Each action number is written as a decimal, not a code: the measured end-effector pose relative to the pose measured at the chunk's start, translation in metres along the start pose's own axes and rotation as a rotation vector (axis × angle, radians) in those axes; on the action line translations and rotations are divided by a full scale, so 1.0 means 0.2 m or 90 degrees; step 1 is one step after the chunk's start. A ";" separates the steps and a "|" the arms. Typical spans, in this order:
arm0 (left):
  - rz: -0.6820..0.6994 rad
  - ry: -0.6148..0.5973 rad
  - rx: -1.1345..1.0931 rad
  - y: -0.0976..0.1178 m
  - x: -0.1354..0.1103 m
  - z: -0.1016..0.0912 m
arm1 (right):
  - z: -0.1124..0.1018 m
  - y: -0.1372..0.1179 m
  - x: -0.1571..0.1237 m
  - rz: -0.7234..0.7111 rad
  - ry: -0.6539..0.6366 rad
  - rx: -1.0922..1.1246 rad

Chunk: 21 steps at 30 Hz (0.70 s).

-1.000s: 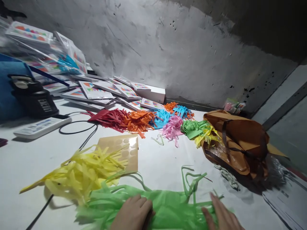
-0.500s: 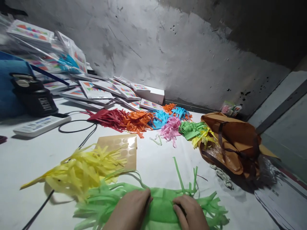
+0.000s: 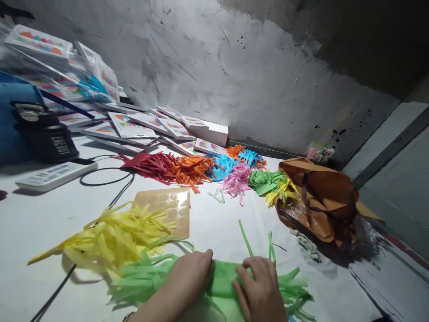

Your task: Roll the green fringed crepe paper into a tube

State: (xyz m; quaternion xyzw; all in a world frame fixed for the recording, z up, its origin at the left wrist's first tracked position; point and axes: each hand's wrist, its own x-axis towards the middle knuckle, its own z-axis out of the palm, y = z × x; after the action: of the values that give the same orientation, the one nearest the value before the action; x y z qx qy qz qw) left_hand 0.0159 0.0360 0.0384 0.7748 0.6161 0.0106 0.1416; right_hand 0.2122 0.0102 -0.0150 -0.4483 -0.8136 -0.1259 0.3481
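Observation:
Green fringed tissue paper (image 3: 224, 277) lies across the near edge of the table, cut into strips at both ends. My left hand (image 3: 187, 281) grips its plain middle band from the left, fingers curled under and largely hidden. On the other side of the band, my right hand (image 3: 259, 286) pinches the paper with bent fingers and thumb. A yellow tissue tassel (image 3: 117, 237) with a twisted end rests to the left, partly over a tan sheet of round clear stickers (image 3: 182, 214).
A row of coloured tassels (image 3: 194, 172) runs across the table's middle. Behind it lie several flat printed boxes (image 3: 130, 127). A black bottle (image 3: 40, 134) and white power bank (image 3: 56, 174) stand left, with a black cable (image 3: 117, 197). A brown bag (image 3: 321, 205) sits right.
Both hands have moved slightly up the green paper, and its middle band now looks narrower and folded over. The right fingers have lifted and spread a little. The view has shifted slightly.

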 end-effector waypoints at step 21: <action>0.362 0.280 0.073 -0.11 -0.11 0.26 | -0.09 0.09 -0.17 0.061 -0.155 -0.258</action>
State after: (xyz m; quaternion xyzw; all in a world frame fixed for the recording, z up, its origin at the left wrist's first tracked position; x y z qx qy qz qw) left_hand 0.0005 0.0091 -0.0141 0.9009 0.3915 0.1817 -0.0467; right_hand 0.2476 -0.0097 -0.0271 -0.5587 -0.7857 -0.2151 0.1558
